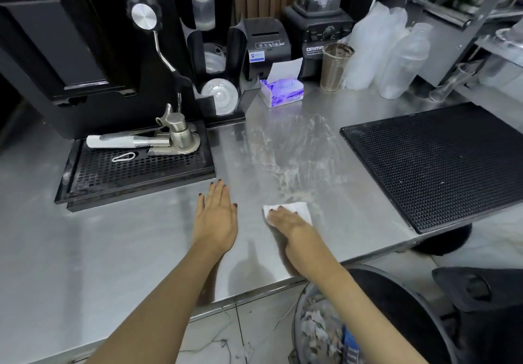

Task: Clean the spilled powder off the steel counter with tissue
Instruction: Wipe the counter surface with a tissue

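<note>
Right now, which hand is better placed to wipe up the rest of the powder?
Right: the right hand presses the tissue at the near edge of the powder; the left hand lies flat, empty.

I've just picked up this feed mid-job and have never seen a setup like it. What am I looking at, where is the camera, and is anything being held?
There is no machine here. These are a person's two bare hands, filmed by one wide-angle camera worn on the head, looking forward and down.

The left hand is flat with straight fingers over the steel counter and holds nothing. The right hand presses a white tissue flat against the counter, at the near end of the smeared pale powder.

Behind the powder stands a tissue box. To the right lies a black mat, and to the left a perforated drip tray. A bin sits below the counter's edge.
</note>
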A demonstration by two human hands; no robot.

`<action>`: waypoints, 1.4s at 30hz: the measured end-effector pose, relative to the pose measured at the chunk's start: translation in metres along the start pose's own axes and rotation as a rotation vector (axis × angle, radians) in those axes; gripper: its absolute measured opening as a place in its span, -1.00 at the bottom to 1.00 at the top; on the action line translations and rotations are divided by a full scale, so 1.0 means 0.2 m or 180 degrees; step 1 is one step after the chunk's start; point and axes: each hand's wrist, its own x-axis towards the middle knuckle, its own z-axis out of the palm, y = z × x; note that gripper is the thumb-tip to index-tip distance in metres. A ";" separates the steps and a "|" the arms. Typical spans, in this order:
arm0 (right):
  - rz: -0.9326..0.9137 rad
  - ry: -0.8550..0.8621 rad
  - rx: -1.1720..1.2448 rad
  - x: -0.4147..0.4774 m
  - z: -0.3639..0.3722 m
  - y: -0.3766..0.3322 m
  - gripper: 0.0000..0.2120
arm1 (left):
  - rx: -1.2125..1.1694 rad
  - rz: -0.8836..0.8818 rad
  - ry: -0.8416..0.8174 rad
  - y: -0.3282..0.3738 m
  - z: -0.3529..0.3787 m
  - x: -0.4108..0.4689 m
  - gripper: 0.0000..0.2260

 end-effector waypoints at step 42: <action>0.0407 -0.0056 -0.0083 0.82 0.21 -0.03 -0.61 | -0.0371 0.0195 0.0005 0.00 -0.01 0.10 -0.54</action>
